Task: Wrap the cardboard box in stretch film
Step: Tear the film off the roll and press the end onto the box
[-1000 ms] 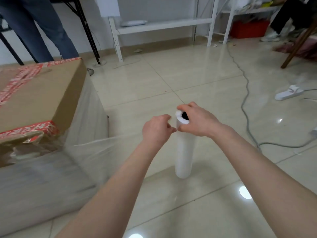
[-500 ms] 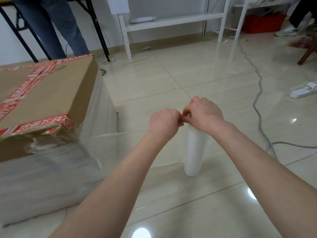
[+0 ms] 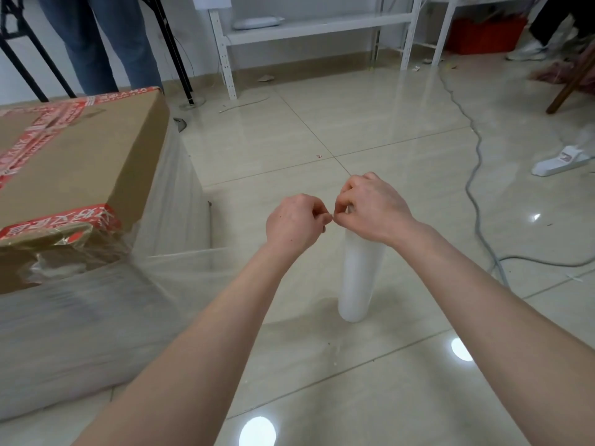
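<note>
A big cardboard box (image 3: 80, 162) with red tape stands on the floor at the left, its sides covered in clear stretch film. A sheet of film (image 3: 199, 268) runs from the box's near corner towards my hands. The white film roll (image 3: 359, 278) stands upright on the tiles at centre. My right hand (image 3: 373, 209) sits over the roll's top with curled fingers, hiding the core. My left hand (image 3: 296, 222) is right beside it, fingers curled, fingertips meeting those of the right hand and pinching the film's top edge.
A grey cable (image 3: 476, 162) snakes over the tiles at the right, near a white power strip (image 3: 560, 160). White shelving (image 3: 315, 24) lines the back wall. A person's legs in jeans (image 3: 96, 43) stand behind the box; another person's leg and shoe (image 3: 528, 46) are far right.
My right hand has closed over the roll's top, hiding the core opening seen before. My left hand has come up against it. The view has shifted left.
</note>
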{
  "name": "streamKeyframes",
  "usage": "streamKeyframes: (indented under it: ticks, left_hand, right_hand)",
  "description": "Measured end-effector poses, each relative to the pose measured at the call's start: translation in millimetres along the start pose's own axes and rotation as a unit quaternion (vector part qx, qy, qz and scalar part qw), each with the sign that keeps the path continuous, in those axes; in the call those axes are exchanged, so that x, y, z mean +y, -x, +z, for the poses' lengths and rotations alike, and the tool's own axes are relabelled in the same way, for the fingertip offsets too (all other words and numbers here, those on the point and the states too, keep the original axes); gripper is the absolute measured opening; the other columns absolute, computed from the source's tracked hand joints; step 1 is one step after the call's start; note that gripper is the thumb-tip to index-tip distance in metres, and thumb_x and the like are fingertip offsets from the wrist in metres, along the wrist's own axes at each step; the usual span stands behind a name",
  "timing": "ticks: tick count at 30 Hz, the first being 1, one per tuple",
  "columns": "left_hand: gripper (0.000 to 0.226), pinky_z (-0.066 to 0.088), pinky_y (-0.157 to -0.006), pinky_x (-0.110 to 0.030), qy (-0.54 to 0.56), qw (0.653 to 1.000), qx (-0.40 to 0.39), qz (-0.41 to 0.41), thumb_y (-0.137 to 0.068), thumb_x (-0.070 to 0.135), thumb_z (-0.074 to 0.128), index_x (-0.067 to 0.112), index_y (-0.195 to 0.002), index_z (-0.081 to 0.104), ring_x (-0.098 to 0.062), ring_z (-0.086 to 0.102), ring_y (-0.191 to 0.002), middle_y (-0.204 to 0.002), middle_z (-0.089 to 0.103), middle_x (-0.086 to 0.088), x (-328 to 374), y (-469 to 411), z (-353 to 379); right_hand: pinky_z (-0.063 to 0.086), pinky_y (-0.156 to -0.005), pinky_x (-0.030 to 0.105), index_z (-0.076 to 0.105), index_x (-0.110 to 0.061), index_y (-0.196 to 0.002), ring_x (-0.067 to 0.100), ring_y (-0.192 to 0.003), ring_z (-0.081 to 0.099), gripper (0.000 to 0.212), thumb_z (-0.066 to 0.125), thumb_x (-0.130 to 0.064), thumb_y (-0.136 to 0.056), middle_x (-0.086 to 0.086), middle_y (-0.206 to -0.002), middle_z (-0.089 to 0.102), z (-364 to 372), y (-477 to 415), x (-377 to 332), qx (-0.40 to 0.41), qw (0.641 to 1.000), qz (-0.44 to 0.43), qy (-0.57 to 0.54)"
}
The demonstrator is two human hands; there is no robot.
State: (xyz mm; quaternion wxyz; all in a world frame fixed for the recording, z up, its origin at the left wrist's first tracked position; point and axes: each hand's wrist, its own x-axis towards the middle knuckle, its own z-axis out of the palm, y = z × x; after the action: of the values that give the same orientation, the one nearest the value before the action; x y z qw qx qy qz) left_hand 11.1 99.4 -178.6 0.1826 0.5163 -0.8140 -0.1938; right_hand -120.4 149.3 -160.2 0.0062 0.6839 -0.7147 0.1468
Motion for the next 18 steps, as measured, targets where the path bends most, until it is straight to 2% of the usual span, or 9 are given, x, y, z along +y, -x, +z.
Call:
streamKeyframes:
  ticks: [6,10,13,16,18]
  left_hand:
    - [0.012,0.051,-0.067,-0.028,0.04,0.999,0.007,-0.027,-0.088,0.025,0.058,0.025,-0.08,0.067,-0.016,0.062,-0.078,-0.078,0.072,0.006,1,-4,11]
    - [0.013,0.054,-0.071,-0.033,0.052,0.995,0.033,-0.075,-0.085,0.022,0.056,0.021,-0.076,0.066,-0.021,0.065,-0.081,-0.08,0.071,0.001,-18,-8,15]
    - [0.015,0.051,-0.066,-0.027,0.167,0.985,0.006,-0.052,-0.088,0.022,0.057,0.018,-0.076,0.063,-0.014,0.062,-0.066,-0.067,0.066,0.006,-30,-4,14]
    - [0.019,0.044,-0.061,-0.021,0.243,0.968,-0.058,-0.008,-0.091,0.031,0.06,0.016,-0.101,0.065,-0.009,0.054,-0.056,-0.07,0.061,0.006,-28,4,8]
    - [0.042,0.042,-0.065,-0.022,0.201,0.975,-0.095,0.013,-0.081,0.039,0.072,0.022,-0.117,0.061,-0.008,0.054,-0.065,-0.082,0.06,0.008,-26,6,8]
  right_hand:
    - [0.029,-0.083,0.021,0.072,-0.025,-0.086,0.018,-0.112,0.042,0.016,0.056,-0.026,-0.087,-0.007,-0.108,0.056,0,2,4,-0.007,1.0,-0.015,-0.009]
    - [0.029,-0.081,0.022,0.067,-0.028,-0.079,0.016,-0.111,0.042,0.012,0.056,-0.026,-0.085,-0.009,-0.108,0.056,-3,7,2,-0.025,0.999,-0.016,-0.022]
    - [0.031,-0.08,0.023,0.059,-0.03,-0.079,0.019,-0.111,0.044,0.011,0.052,-0.028,-0.087,-0.006,-0.11,0.056,-2,9,0,-0.015,1.0,-0.007,0.014]
    - [0.033,-0.082,0.026,0.062,-0.03,-0.086,0.02,-0.111,0.045,0.012,0.05,-0.031,-0.089,-0.005,-0.112,0.056,-2,6,-1,-0.017,0.999,0.004,0.026]
    - [0.035,-0.086,0.029,0.065,-0.029,-0.096,0.021,-0.113,0.045,0.017,0.05,-0.032,-0.09,-0.004,-0.115,0.056,-1,5,-2,-0.026,0.999,0.009,0.033]
